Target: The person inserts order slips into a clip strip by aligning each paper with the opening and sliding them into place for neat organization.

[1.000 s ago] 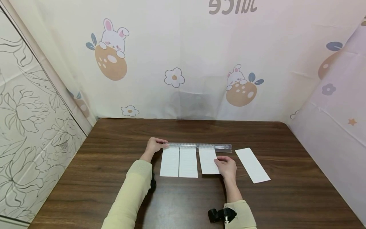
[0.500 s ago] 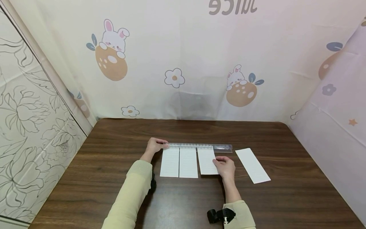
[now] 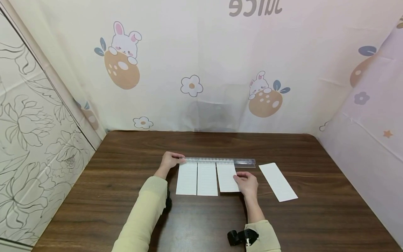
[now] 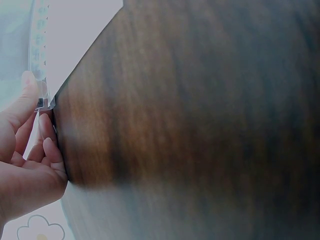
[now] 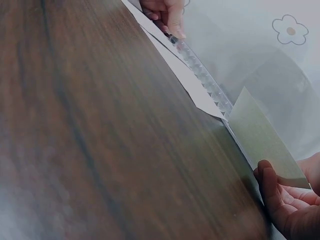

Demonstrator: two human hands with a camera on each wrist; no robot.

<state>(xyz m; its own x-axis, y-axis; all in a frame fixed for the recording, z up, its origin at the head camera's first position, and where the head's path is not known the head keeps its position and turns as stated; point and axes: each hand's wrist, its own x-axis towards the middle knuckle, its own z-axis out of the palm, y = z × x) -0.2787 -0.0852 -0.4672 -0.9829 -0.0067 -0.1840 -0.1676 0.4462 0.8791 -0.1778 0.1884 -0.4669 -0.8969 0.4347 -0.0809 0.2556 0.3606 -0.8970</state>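
My left hand [image 3: 171, 160] pinches the left end of a long clear plastic strip [image 3: 245, 162] that has a row of round bumps. In the left wrist view its thumb lies on top of the strip's end, other fingers below. Two lined white paper slips [image 3: 186, 179] hang side by side from the strip toward me, their top edges at it. With thumb and fingertips, my right hand [image 3: 248, 184] holds a third paper slip [image 3: 227, 178] by its right edge. That slip's top end reaches the strip, and the right wrist view shows it tilted up from the table.
Another white paper slip [image 3: 278, 182] lies slanted to the right of the strip. All of it is on a dark wooden table [image 3: 195, 224], with a printed curtain [image 3: 217, 70] behind its far edge. Black wrist mounts [image 3: 242, 237] sit on the sleeves.
My right hand and the third slip have shifted a little left, narrowing the gap to the second slip. The left hand, the strip and the other slips keep their places.
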